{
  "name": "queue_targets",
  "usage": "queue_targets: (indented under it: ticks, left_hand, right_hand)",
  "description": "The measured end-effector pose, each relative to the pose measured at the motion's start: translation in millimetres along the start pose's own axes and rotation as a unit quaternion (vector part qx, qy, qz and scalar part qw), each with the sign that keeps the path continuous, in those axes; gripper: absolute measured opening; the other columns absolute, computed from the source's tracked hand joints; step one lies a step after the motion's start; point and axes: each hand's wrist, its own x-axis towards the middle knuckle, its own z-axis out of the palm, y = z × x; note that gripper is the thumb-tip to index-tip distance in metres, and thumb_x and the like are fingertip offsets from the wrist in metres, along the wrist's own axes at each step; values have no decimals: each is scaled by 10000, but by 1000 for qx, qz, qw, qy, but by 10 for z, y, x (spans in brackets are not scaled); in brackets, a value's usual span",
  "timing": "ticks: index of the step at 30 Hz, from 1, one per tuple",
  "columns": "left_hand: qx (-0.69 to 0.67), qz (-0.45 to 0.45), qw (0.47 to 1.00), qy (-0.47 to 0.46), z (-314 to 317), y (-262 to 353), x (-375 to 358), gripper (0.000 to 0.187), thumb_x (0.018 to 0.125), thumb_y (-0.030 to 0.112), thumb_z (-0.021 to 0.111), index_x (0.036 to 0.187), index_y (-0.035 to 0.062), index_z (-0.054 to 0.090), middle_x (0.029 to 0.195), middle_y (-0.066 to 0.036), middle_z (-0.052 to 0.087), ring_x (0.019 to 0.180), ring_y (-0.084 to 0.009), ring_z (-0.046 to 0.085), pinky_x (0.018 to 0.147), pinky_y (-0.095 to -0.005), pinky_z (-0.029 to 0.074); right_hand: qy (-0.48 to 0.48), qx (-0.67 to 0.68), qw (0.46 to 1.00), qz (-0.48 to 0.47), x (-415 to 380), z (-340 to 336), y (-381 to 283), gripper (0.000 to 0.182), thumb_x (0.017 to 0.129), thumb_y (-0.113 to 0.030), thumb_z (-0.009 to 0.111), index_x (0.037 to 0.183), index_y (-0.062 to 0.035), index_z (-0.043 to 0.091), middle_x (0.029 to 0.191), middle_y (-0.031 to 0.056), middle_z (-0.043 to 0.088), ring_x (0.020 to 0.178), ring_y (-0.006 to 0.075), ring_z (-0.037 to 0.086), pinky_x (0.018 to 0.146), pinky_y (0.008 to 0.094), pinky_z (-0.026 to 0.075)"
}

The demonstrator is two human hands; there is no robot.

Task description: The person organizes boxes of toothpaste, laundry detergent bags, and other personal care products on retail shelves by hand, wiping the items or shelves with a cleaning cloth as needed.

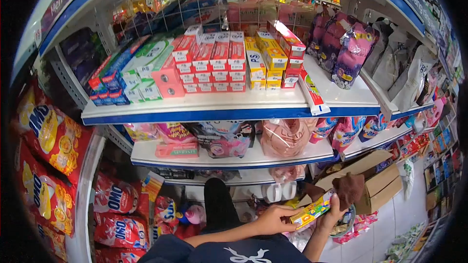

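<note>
Low in front of my body, a yellow toothpaste box (312, 210) with a colourful print is held at a tilt. My right hand (330, 218) grips its upper end, and a crumpled brown cloth (348, 188) sits at the fingers of that same hand. The fingers of my left hand (277, 220) are closed on the box's lower end. Ahead, the white shelf (204, 105) carries stacked red toothpaste boxes (212, 61), yellow toothpaste boxes (271, 57) and green toothpaste boxes (146, 70). A white and red tube-like pack (314, 93) overhangs the shelf's front edge.
Purple pouches (353, 53) stand right of the boxes. Lower shelves hold bagged goods, including a pink bag (286, 137). An opened cardboard box (382, 185) lies at lower right on the tiled floor (385, 229). Red detergent bags (51, 136) line the left.
</note>
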Motion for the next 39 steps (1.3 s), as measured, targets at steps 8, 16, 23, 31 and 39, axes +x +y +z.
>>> queue_targets:
  ticks: [8, 16, 23, 31, 39]
  left_hand:
    - [-48, 31, 998, -19, -53, 201, 8, 460, 666, 151, 694, 1087, 8, 577, 732, -82, 592, 611, -114, 537, 567, -248, 432]
    - [-279, -94, 953, -72, -22, -26, 18, 466, 838, 157, 572, 1264, 44, 418, 730, -11, 566, 580, -29, 493, 489, -181, 407]
    - [-252, -105, 961, -45, -158, 69, 35, 424, 829, 203, 601, 1183, -4, 493, 795, 24, 567, 595, 5, 429, 493, -159, 366]
    - [-208, -165, 955, -133, -137, -61, -19, 260, 763, 235, 668, 860, -1, 619, 621, 26, 528, 509, -5, 434, 429, -179, 306]
    - [11, -78, 987, -139, 132, -132, -107, 590, 620, 477, 700, 928, -16, 599, 822, -138, 621, 711, -254, 573, 676, -353, 450]
  right_hand:
    - [-81, 130, 984, 86, 289, -314, -140, 315, 855, -309, 516, 1042, -57, 541, 967, 40, 602, 869, 120, 564, 765, 243, 442]
    - [-195, -15, 980, 33, 209, -699, 524, 813, 790, -600, 430, 1361, -107, 125, 1346, 88, 250, 1159, 247, 369, 954, 413, 351]
    - [-395, 160, 900, 89, -214, 384, -193, 910, 727, -684, 424, 1375, -133, 102, 1360, 109, 258, 1198, 296, 333, 962, 454, 327]
    - [-88, 82, 992, 29, 11, 14, -246, 771, 751, -530, 486, 1297, -23, 287, 1205, 140, 436, 1031, 280, 480, 827, 411, 424]
    - [-287, -38, 933, 212, -398, 395, -331, 663, 612, -155, 673, 1189, 21, 398, 1105, 129, 497, 985, 226, 515, 858, 340, 416]
